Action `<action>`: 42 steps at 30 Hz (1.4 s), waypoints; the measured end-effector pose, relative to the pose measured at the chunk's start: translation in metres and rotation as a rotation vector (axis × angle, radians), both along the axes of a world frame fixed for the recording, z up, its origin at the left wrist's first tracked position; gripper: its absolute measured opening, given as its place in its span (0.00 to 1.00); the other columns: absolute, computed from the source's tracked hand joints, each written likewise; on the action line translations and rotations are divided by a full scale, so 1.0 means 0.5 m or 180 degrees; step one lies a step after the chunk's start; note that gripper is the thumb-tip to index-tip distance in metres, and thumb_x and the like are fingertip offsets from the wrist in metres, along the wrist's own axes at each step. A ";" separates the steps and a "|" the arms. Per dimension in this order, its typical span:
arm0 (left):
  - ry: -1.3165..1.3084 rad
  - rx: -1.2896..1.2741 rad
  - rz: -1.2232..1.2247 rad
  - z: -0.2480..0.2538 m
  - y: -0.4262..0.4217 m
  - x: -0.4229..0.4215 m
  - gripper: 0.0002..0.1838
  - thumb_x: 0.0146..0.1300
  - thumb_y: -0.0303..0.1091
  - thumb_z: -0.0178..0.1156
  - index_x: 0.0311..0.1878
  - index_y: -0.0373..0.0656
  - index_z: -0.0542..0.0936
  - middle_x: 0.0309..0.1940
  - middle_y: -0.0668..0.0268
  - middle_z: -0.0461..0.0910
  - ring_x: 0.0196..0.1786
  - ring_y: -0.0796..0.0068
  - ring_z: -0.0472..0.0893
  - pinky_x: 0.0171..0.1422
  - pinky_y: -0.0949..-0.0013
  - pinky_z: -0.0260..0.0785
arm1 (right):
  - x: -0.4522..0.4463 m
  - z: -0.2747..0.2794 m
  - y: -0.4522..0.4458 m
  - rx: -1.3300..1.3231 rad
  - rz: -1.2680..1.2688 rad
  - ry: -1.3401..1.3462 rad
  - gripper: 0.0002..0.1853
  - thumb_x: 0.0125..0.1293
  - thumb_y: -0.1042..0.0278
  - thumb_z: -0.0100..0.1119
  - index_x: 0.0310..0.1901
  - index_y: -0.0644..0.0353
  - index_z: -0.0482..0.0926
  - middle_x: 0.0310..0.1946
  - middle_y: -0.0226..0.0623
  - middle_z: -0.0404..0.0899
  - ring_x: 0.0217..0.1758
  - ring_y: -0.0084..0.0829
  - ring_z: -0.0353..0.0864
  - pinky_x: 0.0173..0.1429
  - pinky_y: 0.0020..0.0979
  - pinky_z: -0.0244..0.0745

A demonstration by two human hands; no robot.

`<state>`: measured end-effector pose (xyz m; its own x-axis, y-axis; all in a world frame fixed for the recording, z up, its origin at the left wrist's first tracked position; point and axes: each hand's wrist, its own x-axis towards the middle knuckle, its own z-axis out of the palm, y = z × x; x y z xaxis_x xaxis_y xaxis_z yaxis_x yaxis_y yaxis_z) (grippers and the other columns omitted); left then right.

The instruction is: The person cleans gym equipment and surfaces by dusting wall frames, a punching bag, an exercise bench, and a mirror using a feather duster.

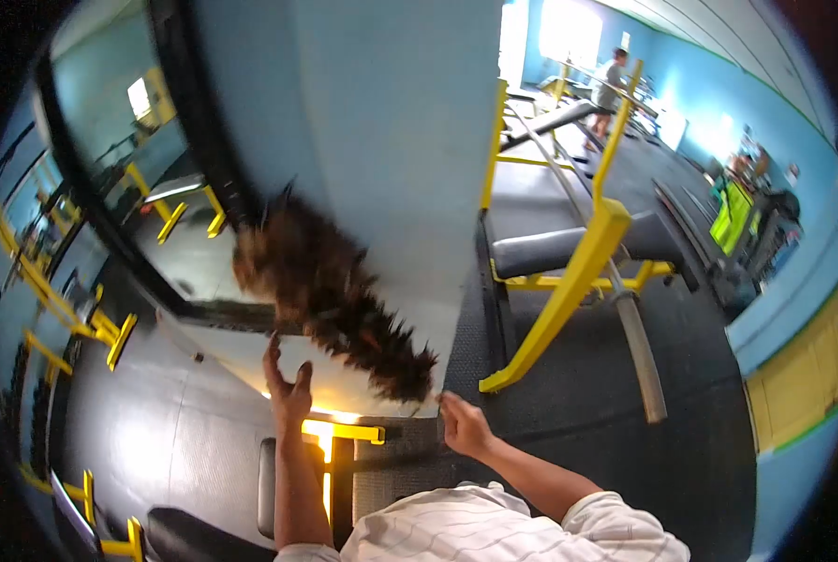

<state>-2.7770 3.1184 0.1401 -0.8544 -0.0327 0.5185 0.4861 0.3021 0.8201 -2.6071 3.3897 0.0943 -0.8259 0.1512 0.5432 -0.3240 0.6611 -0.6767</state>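
Note:
My right hand [466,426] is closed round the thin handle end of a brown feather duster [334,290]. The duster slants up and left, its bushy feathers over the lower corner of a black-framed mirror [183,159] and the pale blue wall [391,122]. Below the feathers, my left hand [289,382] is raised near the mirror's bottom edge, fingers apart, holding nothing. Whether the feathers touch the mirror frame cannot be told.
A yellow bench rack [569,300] with a black pad and a metal bar [639,356] stands at the right. A person [609,89] is far back. A treadmill [709,225], yellow door [798,375] and low yellow-framed bench [344,431] also show.

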 end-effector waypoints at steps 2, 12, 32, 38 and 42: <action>-0.0063 -0.0169 -0.0026 -0.008 -0.014 0.001 0.33 0.54 0.20 0.57 0.65 0.41 0.61 0.64 0.59 0.63 0.67 0.62 0.61 0.69 0.61 0.50 | 0.047 -0.078 0.003 -0.0025 0.0149 -0.0503 0.11 0.60 0.77 0.52 0.45 0.64 0.74 0.36 0.50 0.79 0.35 0.48 0.81 0.34 0.37 0.77; -0.0617 0.1225 -0.0510 0.005 -0.013 -0.002 0.27 0.63 0.29 0.50 0.66 0.42 0.62 0.65 0.60 0.62 0.68 0.65 0.58 0.70 0.62 0.48 | 0.084 -0.042 0.073 0.0047 0.0028 0.0404 0.10 0.63 0.77 0.49 0.46 0.66 0.74 0.28 0.45 0.78 0.23 0.34 0.78 0.28 0.27 0.72; -0.1389 0.0562 0.0049 -0.057 0.021 0.051 0.31 0.65 0.45 0.51 0.67 0.40 0.59 0.65 0.53 0.60 0.68 0.59 0.58 0.70 0.61 0.49 | 0.134 -0.262 0.129 0.0870 0.0785 -0.1625 0.12 0.62 0.68 0.50 0.47 0.58 0.74 0.31 0.44 0.80 0.33 0.48 0.80 0.35 0.42 0.75; -0.2930 -0.0993 -0.0219 -0.117 0.114 0.160 0.42 0.58 0.62 0.53 0.67 0.41 0.59 0.65 0.48 0.60 0.68 0.53 0.60 0.69 0.54 0.50 | 0.017 -0.229 0.139 0.0934 0.0738 -0.1629 0.12 0.65 0.70 0.46 0.49 0.59 0.73 0.34 0.48 0.80 0.35 0.49 0.79 0.36 0.43 0.75; -0.2924 -0.1132 -0.0152 -0.208 0.160 0.255 0.45 0.56 0.67 0.49 0.68 0.43 0.58 0.68 0.52 0.57 0.70 0.53 0.57 0.70 0.51 0.47 | -0.024 -0.229 0.165 0.1460 0.0690 -0.2545 0.13 0.67 0.70 0.43 0.52 0.57 0.71 0.37 0.51 0.79 0.40 0.52 0.78 0.40 0.46 0.73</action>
